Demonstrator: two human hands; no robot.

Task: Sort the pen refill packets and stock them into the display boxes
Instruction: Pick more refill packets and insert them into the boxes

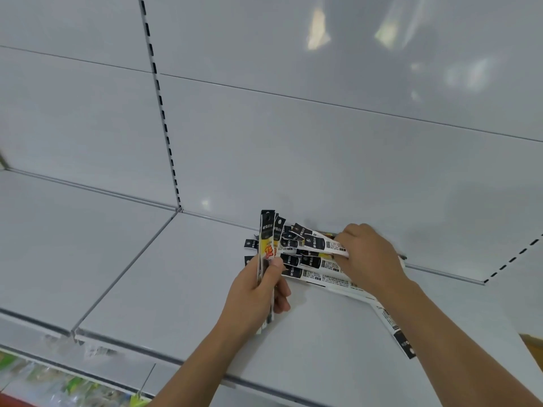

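Note:
A pile of long, narrow pen refill packets [311, 267], white with black header ends, lies on the white shelf [182, 277] near its back wall. My left hand [258, 292] grips a small bundle of packets [266, 242] held upright, black ends up, with a yellow and red label showing. My right hand [367, 254] reaches into the pile from the right and pinches one packet [320, 245] at its white end. Another packet [393, 324] pokes out from under my right forearm. No display boxes are in view.
The shelf's white back panel [293, 136] rises behind the pile, with a slotted upright [164, 124] left of it. A seam divides this shelf from the neighbouring shelf board [73, 239] on the left. Coloured goods [58, 383] show blurred below the front edge.

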